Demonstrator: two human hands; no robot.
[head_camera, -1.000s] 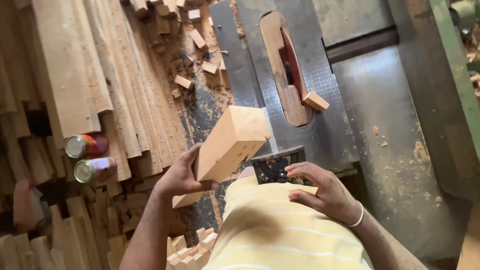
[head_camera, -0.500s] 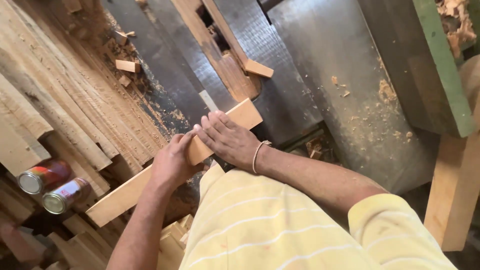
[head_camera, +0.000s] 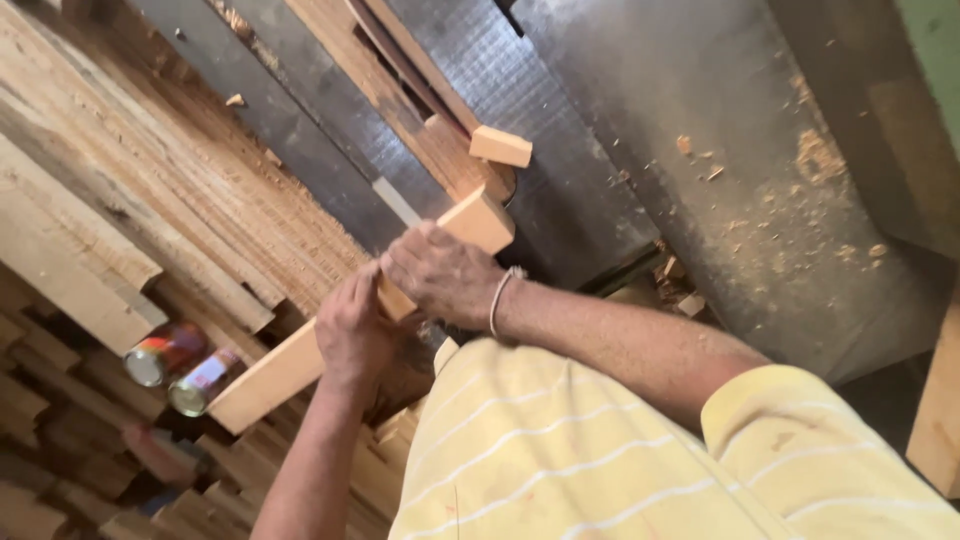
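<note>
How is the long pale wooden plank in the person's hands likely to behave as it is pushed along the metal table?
The plank looks thick and straight, so probably stiff. Its flat faces suggest sliding, not rolling. The left hand and right hand both grip it, hinting at some weight.

1. A yellow short-sleeved shirt (head_camera: 560, 450) with thin, widely spaced white stripes fills the lower middle and lower right of the frame.
2. The shirt's right sleeve (head_camera: 800, 430), at lower right, ends above the elbow in a folded hem and carries a small dark smudge.
3. A thin, pale bangle (head_camera: 497, 300) circles the right wrist, near the centre.
4. Both forearms are bare; the left wrist wears nothing.
</note>
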